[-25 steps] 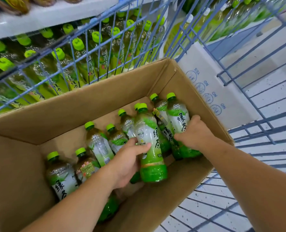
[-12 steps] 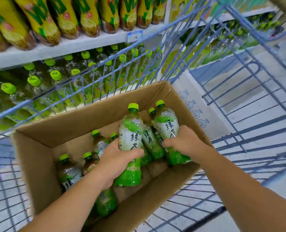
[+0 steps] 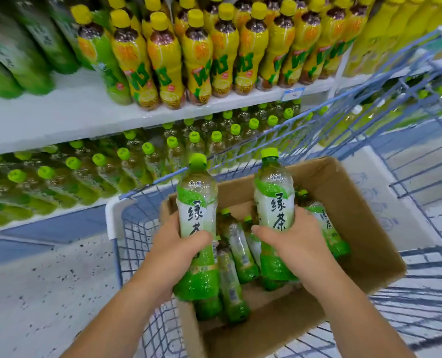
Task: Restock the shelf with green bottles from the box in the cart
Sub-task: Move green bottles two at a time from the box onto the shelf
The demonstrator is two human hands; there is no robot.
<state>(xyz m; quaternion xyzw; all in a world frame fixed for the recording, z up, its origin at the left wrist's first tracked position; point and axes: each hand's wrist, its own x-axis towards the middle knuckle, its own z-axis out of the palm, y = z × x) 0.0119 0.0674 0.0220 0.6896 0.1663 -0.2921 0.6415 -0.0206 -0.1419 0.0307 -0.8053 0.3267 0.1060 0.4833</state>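
The left hand [image 3: 181, 251] grips a clear plastic bottle of green tea with a light green cap [image 3: 198, 202]. Its fingers and thumb are curled round the middle of the label, and it holds this bottle upright above the left edge of the box. The right hand [image 3: 297, 244] grips a second green-capped tea bottle [image 3: 272, 200] in the same way, also upright, over the middle of the box. The two held bottles are near each other but apart.

Under them stands the brown cardboard box [image 3: 356, 215], open at the top. Inside it several more green bottles [image 3: 236, 244] lie and lean against each other. The box sits in a blue wire cart [image 3: 137, 241], which stands on a grey speckled floor [image 3: 33, 280].

Beyond the cart, the lower shelf carries rows of shelved bottles with green caps [image 3: 126, 164]. Above them a white shelf board [image 3: 59, 120] carries yellow bottles with yellow caps [image 3: 196, 60], and at its left end stand dark green bottles [image 3: 33, 47], blurred.
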